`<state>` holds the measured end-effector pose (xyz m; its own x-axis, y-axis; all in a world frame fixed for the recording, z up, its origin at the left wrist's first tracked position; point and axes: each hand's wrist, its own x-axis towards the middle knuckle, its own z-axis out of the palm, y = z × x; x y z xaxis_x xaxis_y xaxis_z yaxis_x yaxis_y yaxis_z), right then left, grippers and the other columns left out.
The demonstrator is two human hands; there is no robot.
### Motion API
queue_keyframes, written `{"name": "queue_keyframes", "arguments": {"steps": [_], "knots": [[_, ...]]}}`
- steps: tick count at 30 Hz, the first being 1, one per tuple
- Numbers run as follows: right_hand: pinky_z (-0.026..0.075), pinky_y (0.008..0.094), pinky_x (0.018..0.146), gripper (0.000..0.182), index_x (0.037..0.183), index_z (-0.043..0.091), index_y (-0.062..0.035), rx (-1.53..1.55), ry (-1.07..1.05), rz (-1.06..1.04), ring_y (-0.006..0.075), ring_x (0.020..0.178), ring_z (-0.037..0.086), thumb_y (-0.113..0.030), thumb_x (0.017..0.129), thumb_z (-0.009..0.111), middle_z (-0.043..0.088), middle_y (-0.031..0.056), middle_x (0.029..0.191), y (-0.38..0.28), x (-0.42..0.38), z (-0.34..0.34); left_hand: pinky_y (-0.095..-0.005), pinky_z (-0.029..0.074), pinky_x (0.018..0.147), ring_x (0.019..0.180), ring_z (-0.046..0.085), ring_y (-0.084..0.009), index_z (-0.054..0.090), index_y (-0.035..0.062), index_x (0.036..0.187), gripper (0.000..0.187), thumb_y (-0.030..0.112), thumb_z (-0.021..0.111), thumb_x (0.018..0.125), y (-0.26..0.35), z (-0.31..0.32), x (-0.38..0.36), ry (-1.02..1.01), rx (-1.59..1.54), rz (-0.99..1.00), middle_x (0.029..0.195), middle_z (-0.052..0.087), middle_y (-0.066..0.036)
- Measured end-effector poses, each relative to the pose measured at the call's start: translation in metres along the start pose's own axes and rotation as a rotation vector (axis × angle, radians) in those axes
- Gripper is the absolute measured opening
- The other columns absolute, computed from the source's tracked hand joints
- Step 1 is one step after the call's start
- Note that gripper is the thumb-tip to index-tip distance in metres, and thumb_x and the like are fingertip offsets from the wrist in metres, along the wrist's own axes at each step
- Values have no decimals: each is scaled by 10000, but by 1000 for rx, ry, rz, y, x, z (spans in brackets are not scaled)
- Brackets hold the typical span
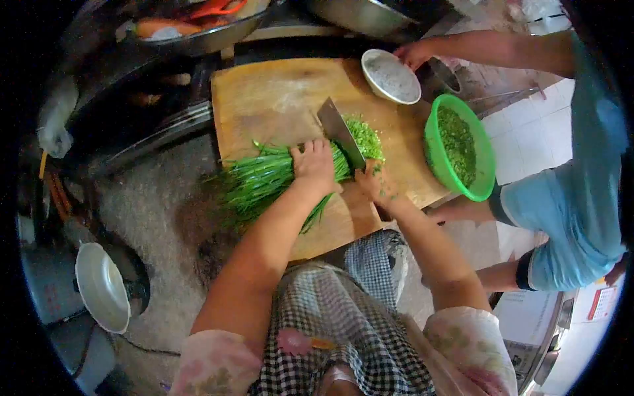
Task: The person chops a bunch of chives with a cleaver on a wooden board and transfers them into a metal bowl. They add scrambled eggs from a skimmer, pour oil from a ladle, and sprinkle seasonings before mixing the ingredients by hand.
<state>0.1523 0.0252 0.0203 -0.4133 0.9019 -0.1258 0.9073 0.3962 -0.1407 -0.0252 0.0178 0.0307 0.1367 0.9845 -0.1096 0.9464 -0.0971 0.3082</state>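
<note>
A large bunch of long green chives (261,178) lies across the wooden cutting board (277,89). My left hand (315,165) presses down on the bunch near its cut end, fingers bent over the stalks. In my right hand (375,183) is the handle of a cleaver (342,132), its wide blade standing between the bunch and a heap of chopped chives (363,137). Small green bits cling to my right hand. The blade's lower edge is hidden among the greens.
Another person's hand (415,54) touches a white bowl (391,77) at the board's far right corner. A green basin (492,168) of chopped greens stands at the right edge. A metal pot (102,287) is at lower left. A tray with red and orange items (224,41) sits behind.
</note>
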Motion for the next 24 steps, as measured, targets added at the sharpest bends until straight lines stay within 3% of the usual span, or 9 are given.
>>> {"name": "queue_keyframes", "arguments": {"steps": [2,5,9,11,16,19,21,23,24], "knots": [[456,434,585,251,970,566,-26,203,-37,179,345,717,560,-148,754,530,544,206,816,-4,-13,-23,-435,306,947,1130,385,-247,366,-1,1269,955,488,776,559,1,-6,1,0,-2,-25,1188,433,-103],[435,454,602,297,989,573,-9,16,13,-55,355,743,544,-122,714,562,521,217,799,-8,-63,-51,-422,306,950,1127,385,-255,382,-1,1255,904,467,768,585,-1,0,0,-11,1,-49,1186,433,-105],[440,446,597,263,945,578,8,48,20,-113,367,721,549,-72,696,549,528,218,757,-17,-87,-65,-403,333,934,1119,384,-290,416,-17,1211,921,553,739,564,-1,7,7,-16,58,-53,1173,432,-139],[461,433,579,169,806,587,32,82,65,-110,396,668,578,-113,801,502,567,248,697,-15,-86,-58,-404,333,929,1108,390,-289,430,-19,1199,904,552,736,567,-4,10,8,-16,30,-32,1163,438,-140],[462,419,564,136,804,577,15,217,-34,-57,336,663,578,-103,742,552,537,196,705,3,-54,-26,-405,309,939,1107,394,-258,415,-9,1229,834,458,741,620,-8,2,4,-16,0,-18,1169,443,-104],[473,413,573,159,829,566,14,171,273,-270,316,645,581,-91,710,578,517,174,703,14,-12,17,-420,314,935,1116,390,-262,407,-13,1233,872,467,755,593,-8,6,4,29,-37,6,1172,442,-112],[469,422,578,164,820,565,18,184,310,-194,339,665,582,-127,745,557,536,193,717,2,9,23,-427,328,922,1120,391,-273,412,-21,1221,898,460,780,557,-9,6,-2,66,-39,25,1176,440,-134],[450,440,574,233,790,577,21,288,66,196,379,708,581,-202,814,515,573,230,744,-27,12,-15,-432,323,930,1131,386,-272,401,-10,1234,894,458,774,570,-8,3,-4,13,-17,8,1196,431,-130],[450,438,572,220,794,581,19,230,89,129,379,693,580,-192,808,523,573,230,733,-26,7,-23,-434,321,935,1137,383,-272,396,-4,1241,892,457,771,577,-7,-2,-2,-4,-14,-4,1206,426,-128]]}}
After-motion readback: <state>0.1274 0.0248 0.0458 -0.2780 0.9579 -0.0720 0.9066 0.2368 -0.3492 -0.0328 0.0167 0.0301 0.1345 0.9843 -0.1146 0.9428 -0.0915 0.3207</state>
